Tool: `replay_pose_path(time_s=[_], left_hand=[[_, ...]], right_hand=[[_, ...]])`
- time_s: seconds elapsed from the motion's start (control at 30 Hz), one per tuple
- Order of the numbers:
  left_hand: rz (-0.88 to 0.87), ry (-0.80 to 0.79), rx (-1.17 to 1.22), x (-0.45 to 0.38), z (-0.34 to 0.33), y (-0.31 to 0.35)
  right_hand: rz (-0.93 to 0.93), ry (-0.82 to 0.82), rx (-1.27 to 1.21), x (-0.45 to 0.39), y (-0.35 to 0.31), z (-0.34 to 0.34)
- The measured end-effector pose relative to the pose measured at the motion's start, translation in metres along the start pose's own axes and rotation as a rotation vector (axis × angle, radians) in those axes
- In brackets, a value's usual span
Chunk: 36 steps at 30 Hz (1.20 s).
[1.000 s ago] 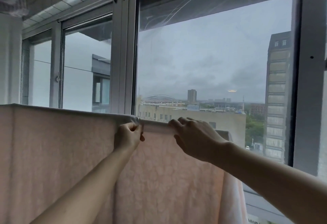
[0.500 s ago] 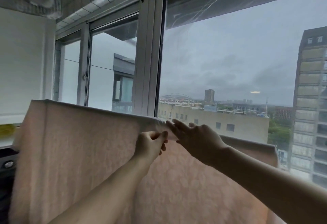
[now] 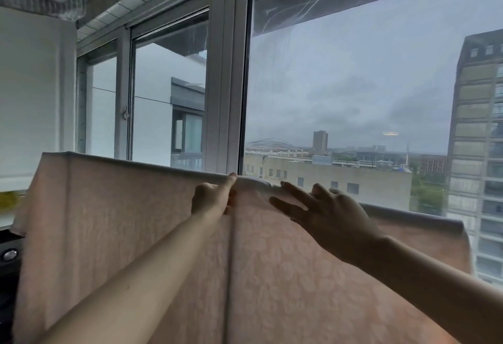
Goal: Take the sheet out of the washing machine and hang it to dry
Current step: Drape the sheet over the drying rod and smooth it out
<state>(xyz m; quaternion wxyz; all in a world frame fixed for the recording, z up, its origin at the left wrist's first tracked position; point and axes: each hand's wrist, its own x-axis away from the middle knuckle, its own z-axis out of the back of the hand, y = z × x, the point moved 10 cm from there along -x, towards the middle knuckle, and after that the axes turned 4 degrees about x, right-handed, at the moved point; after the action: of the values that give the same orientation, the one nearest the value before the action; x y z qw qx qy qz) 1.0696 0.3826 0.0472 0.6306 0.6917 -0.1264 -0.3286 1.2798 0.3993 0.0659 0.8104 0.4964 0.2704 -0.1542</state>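
Observation:
A pale pink sheet with a faint flower pattern hangs draped over a horizontal rail, spread wide across the lower half of the view. A vertical fold runs down its middle. My left hand is at the top edge by that fold, index finger stretched up along the edge while the other fingers curl against the fabric. My right hand lies just to the right, fingers straight and spread, flat on the cloth below the top edge. The rail itself is hidden under the sheet.
Large windows with white frames stand right behind the sheet, showing city buildings and grey sky. A white wall is at the left. A dark appliance top with a knob shows at the lower left edge.
Both hands have let go of the pinched top edge. My right fingers spread flat on the cloth and my left index finger straightened. The view shifted left, showing more of the sheet.

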Motion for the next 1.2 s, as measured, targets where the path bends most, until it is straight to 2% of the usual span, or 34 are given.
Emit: replay_pose_path(time_s=[0.2, 0.43, 0.7, 0.9, 1.07, 1.13, 1.2], left_hand=[[-0.001, -0.049, 0.070, -0.013, -0.015, 0.000], [-0.135, -0.083, -0.129, -0.016, -0.010, 0.000], [-0.137, -0.145, -0.143, -0.024, -0.005, -0.019], [-0.129, -0.170, -0.135, -0.022, 0.001, -0.023], [-0.120, -0.194, -0.102, -0.018, 0.002, -0.025], [-0.120, -0.196, -0.091, -0.018, 0.005, -0.025], [-0.123, -0.192, -0.078, -0.019, 0.009, -0.024]], right_hand=[[-0.002, -0.027, -0.010, -0.002, 0.000, 0.000], [0.016, -0.026, 0.019, 0.001, 0.000, -0.006], [0.017, -0.031, 0.038, -0.014, -0.009, -0.005], [-0.067, -0.163, 0.032, -0.046, -0.012, -0.025], [-0.014, -0.202, -0.014, -0.086, -0.030, -0.038], [-0.004, -0.289, -0.064, -0.092, -0.036, -0.049], [0.021, -0.276, -0.061, -0.094, -0.040, -0.050]])
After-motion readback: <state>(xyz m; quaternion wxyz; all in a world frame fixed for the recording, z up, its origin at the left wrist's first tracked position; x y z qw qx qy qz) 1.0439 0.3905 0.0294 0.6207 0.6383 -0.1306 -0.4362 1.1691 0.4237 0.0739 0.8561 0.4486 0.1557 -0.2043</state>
